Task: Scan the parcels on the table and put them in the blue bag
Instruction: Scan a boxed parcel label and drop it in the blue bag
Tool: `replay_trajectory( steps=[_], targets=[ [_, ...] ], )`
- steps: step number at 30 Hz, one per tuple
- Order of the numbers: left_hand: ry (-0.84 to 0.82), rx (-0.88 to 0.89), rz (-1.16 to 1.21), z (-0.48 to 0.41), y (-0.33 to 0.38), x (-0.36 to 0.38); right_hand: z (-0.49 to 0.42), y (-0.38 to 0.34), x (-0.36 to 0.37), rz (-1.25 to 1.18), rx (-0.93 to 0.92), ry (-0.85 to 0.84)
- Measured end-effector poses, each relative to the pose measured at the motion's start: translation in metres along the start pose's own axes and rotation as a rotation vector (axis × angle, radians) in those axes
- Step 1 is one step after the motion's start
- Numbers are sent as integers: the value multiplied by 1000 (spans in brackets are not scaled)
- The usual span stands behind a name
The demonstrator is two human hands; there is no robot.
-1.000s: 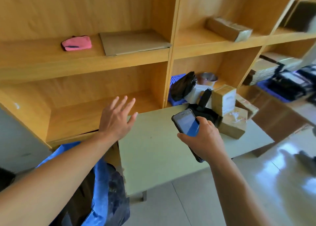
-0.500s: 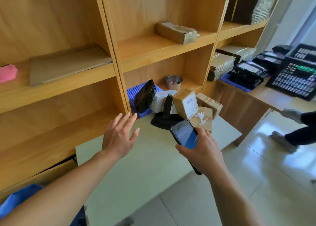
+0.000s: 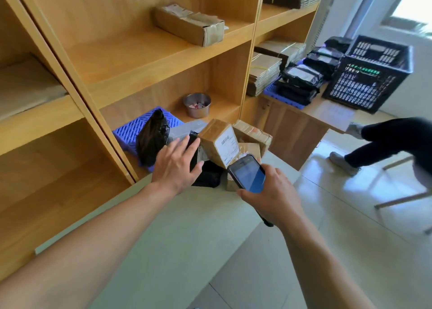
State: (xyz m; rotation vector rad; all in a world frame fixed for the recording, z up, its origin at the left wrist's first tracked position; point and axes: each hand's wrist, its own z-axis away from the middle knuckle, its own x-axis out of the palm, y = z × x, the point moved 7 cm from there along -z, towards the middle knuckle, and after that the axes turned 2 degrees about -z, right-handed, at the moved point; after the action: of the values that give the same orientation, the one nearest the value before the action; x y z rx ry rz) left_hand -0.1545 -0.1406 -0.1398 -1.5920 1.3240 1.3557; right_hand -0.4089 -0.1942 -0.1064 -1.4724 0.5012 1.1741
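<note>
At the far edge of the table [image 3: 187, 226], my spread left hand [image 3: 176, 166] hovers by the taped carton [image 3: 218, 142], judged rigid, light, graspable by its sides; right hand [image 3: 273, 196] clamps the scanner [image 3: 247, 174].

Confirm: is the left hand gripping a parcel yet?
No, the left hand has its fingers straight and spread in front of the black parcel, curled round nothing.

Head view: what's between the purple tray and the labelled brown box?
In the head view, a black plastic bag stands against the purple tray, then a flat grey mailer runs toward the labelled brown box. The left hand partly covers that stretch.
</note>
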Motion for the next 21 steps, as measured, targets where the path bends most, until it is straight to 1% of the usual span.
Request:
replay_trajectory(
  steps=[3, 6, 14, 21],
  targets=[
    [-18, 34, -24, -31, 17, 15, -27, 9, -4, -4, 10, -10],
    [-44, 22, -35, -59, 27, 36, -59, 22, -6, -24, 12, -28],
    [-107, -79, -82, -127, 38, 87, -149, 50, -5, 8, -30, -121],
    [-218, -187, -145, -158, 33, 118, -190, 64, 4, 59, -64, -185]
  ],
)
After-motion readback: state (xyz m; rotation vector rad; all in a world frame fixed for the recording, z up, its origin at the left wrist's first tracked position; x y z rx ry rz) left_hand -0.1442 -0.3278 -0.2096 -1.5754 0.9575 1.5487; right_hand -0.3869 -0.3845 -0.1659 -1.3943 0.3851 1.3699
